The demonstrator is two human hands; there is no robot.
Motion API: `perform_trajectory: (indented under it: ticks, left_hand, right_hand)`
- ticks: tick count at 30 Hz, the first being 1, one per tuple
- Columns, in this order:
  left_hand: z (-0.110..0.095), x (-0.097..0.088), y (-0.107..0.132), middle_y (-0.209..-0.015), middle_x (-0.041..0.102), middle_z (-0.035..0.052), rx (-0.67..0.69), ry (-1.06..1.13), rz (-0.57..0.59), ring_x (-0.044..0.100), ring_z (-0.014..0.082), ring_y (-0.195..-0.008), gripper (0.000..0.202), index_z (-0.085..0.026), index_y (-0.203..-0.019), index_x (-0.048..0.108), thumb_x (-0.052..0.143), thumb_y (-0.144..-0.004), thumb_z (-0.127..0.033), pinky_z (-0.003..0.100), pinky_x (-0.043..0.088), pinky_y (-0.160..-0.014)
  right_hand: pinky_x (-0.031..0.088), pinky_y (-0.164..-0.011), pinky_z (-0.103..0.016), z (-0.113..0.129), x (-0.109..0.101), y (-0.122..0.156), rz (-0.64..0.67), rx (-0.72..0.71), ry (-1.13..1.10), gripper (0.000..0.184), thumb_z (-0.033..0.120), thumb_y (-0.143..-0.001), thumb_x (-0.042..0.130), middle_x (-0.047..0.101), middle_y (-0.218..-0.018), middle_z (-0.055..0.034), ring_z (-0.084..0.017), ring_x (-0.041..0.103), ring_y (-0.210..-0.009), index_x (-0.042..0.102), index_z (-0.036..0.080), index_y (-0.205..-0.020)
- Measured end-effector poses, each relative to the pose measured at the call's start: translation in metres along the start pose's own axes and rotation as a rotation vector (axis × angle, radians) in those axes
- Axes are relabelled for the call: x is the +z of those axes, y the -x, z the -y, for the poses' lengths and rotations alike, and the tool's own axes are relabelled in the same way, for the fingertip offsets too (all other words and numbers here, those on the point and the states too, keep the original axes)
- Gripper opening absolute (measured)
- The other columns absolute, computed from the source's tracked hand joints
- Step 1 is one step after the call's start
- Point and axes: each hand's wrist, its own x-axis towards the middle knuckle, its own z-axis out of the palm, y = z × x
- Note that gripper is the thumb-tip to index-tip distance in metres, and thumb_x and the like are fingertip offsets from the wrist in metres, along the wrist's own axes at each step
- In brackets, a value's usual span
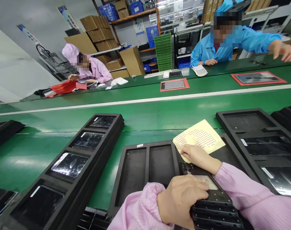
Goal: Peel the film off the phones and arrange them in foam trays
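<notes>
My left hand (181,198) is closed over the top of a stack of black phone-like devices (215,204) at the near edge, fingers wrapped across the top one. My right hand (198,157) lies just beyond the stack with fingers curled down onto the near corner of a yellow sticker sheet (199,138) dotted with small red marks; what the fingertips pinch is hidden. Both sleeves are pink. Under the stack lies a black foam tray (145,166) with empty slots.
A stack of black trays (85,153) holding dark glass panels runs along the left; more such trays (260,134) are at the right. Beyond runs a green conveyor (145,111) carrying red mats (174,84) with panels. Two people sit on the far side.
</notes>
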Motion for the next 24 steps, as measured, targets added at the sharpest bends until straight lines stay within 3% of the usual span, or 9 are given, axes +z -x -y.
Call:
perform_trajectory:
  ticks: [14,24]
  left_hand:
    - [0.003,0.003,0.000,-0.083,0.070,0.0109,0.003,-0.029,-0.007,0.068,0.0177,-0.087,0.031,-0.015,-0.103,0.047,0.044,-0.085,-0.041,0.024,0.053,-0.080]
    - [0.000,0.003,0.004,-0.085,0.070,0.0132,0.024,0.007,0.021,0.067,0.0188,-0.088,0.031,-0.013,-0.102,0.050,0.048,-0.081,-0.036,0.026,0.051,-0.085]
  right_hand:
    - [0.050,-0.078,-0.036,0.007,-0.009,0.003,0.066,0.051,0.061,0.011,0.022,-0.092,0.054,0.060,-0.095,-0.0040,-0.017,0.059,-0.087,0.060,0.013,-0.093]
    - [0.051,-0.077,-0.034,0.005,-0.012,0.001,0.101,-0.001,0.081,0.010,0.021,-0.092,0.054,0.061,-0.092,-0.0032,-0.016,0.059,-0.085,0.060,0.012,-0.090]
